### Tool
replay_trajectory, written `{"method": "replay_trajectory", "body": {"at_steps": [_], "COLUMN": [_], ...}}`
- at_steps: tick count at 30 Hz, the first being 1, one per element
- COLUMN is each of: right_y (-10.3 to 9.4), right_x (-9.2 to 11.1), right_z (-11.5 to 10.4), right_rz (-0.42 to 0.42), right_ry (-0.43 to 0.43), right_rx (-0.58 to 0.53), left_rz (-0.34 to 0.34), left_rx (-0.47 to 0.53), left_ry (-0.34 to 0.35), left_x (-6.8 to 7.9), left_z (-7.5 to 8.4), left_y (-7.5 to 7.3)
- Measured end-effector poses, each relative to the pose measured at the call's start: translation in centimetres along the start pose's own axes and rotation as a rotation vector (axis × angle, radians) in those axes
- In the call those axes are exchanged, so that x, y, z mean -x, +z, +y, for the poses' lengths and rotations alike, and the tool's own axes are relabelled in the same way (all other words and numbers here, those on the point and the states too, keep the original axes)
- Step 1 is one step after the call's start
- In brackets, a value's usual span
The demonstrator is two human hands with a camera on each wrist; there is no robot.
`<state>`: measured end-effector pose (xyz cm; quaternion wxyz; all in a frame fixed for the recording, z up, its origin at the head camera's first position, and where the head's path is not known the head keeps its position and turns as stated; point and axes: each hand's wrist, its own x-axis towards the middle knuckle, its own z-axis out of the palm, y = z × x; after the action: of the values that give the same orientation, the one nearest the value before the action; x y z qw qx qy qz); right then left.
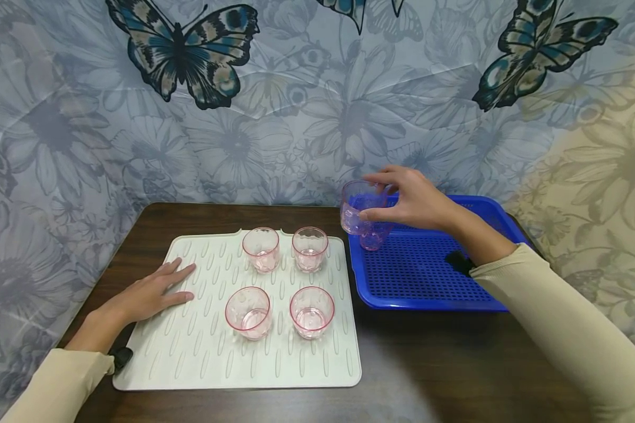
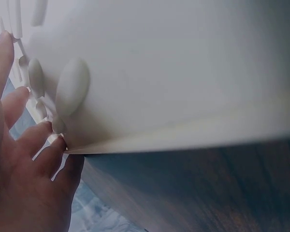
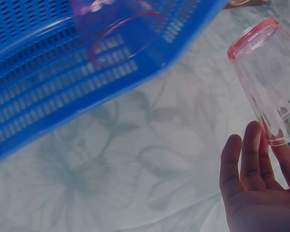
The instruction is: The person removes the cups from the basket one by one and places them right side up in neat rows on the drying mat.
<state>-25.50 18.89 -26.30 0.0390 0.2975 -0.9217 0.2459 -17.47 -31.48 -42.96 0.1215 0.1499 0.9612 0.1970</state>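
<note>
My right hand pinches a clear pink-rimmed glass between thumb and fingers, above the left back corner of the blue basket. Below it, another pink-tinted glass lies in the basket, partly hidden; the right wrist view shows this glass against the basket's slotted wall. My left hand rests with spread fingers on the left side of a white ridged mat. On the mat stand several similar glasses, among them a back left glass and a front right glass.
The mat and basket sit side by side on a dark brown wooden table. Directly behind the table hangs a floral cloth with butterflies on it. Dark table surface shows in front of the basket.
</note>
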Motion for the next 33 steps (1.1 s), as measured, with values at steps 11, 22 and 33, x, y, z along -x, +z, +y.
{"method": "replay_trajectory", "body": {"at_steps": [11,22,33], "right_y": [2.2,5.5,9.3], "right_x": [-2.3,-4.7,-6.0], "right_z": [-3.7,-7.6,-11.9], "right_rz": [-0.036,-0.110,-0.211], "right_ry": [-0.142,-0.255,-0.372], "right_rx": [-0.036,-0.079,-0.019], "left_rz": [0.002,0.007,-0.003], "left_rx": [-0.006,-0.008,0.001], "left_ry": [-0.006,-0.004,-0.009], "left_x": [0.1,0.2,0.1], "left_z": [-0.2,0.0,0.2], "left_y": [0.0,-0.1,-0.1]}}
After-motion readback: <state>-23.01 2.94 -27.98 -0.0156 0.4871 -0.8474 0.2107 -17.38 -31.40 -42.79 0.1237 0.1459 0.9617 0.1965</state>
